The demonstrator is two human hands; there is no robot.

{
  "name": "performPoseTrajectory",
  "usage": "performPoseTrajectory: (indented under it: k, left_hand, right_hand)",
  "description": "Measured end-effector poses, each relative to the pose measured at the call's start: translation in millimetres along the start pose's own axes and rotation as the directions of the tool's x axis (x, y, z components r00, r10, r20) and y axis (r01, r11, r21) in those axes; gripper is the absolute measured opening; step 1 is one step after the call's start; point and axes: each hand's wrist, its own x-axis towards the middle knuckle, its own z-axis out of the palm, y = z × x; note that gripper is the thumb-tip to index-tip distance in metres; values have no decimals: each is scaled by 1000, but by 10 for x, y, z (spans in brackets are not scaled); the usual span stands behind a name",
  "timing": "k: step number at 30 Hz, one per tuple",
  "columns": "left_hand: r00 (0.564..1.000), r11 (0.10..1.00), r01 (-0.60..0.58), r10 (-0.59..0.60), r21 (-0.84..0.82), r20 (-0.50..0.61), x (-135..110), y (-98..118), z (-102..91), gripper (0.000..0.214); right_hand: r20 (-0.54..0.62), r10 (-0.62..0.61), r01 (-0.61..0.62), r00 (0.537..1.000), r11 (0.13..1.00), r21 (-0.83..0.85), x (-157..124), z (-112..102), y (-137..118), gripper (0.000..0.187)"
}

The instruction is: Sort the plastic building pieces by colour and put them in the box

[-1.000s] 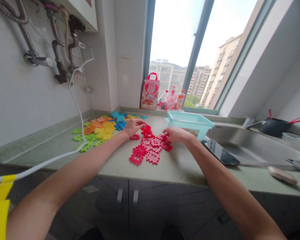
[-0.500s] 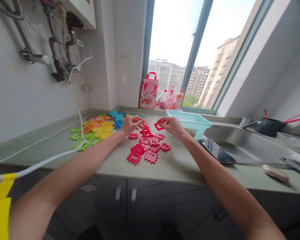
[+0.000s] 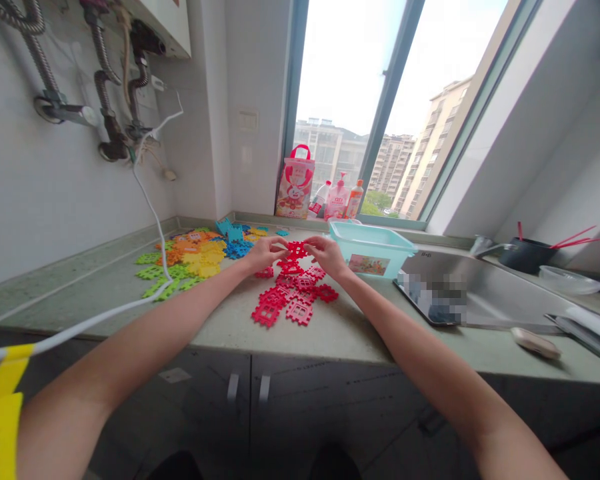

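Above the far end of a pile of red interlocking building tiles (image 3: 299,311), my two hands are close together. Between them is a red interlocking building tile (image 3: 297,250) with notched edges. My left hand (image 3: 264,255) pinches its left side with thumb and fingers. On the opposite side, my right hand (image 3: 327,255) grips it the same way. Whether one tile or two joined tiles are held cannot be made out. Just left of my left hand lie blue tiles (image 3: 239,249), then yellow tiles (image 3: 207,257), orange tiles (image 3: 183,250) and green tiles (image 3: 163,275).
A turquoise plastic bin (image 3: 373,243) stands beyond my right hand. To its right are a dark tablet-like device (image 3: 405,297), a steel sink (image 3: 500,293) and a beige oblong object (image 3: 536,342). A white cable (image 3: 105,317) crosses the counter on the left. Bottles (image 3: 337,199) line the windowsill.
My right hand has moved left with its red tile, closing the gap to my left hand. The tile now sits between both hands. The view has shifted slightly.
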Motion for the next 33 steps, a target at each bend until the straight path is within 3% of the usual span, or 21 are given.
performPoseTrajectory:
  k: [4, 7, 10, 17, 23, 26, 28, 33]
  left_hand:
    - [998, 989, -60, 63, 133, -19, 25, -15, -37, 59]
    - [975, 925, -147, 194, 351, -104, 45, -3, -91, 50]
    - [964, 862, -146, 235, 485, -126, 43, 12, -137, 38]
    - [988, 815, -90, 144, 572, -50, 43, -80, -152, 25]
    - [993, 757, -27, 93, 653, -67, 35, -78, -147, 28]
    - [994, 729, -3, 78, 685, -78, 20, -48, -153, 30]
    - [992, 709, 23, 70, 705, -102, 12, -29, -159, 34]
    - [983, 672, 62, 87, 738, -162, -4, 24, -162, 35]
  right_hand:
    - [-6, -16, 16, 1000, 993, 115, 29, 37, 37, 32]
    - [5, -9, 8, 1000, 986, 168, 53, 106, 74, 28]
    - [42, -4, -3, 999, 984, 175, 62, 179, 120, 21]
    - [85, -10, 17, 996, 996, -82, 37, 202, 204, 21]
    - [90, 18, 14, 996, 941, -337, 37, 127, 93, 30]
    - [101, 9, 45, 995, 854, -518, 31, -29, -22, 34]
    - [157, 20, 92, 987, 737, -669, 8, -168, -100, 31]
    - [226, 248, 82, 942, 484, -871, -103, -400, -215, 31]
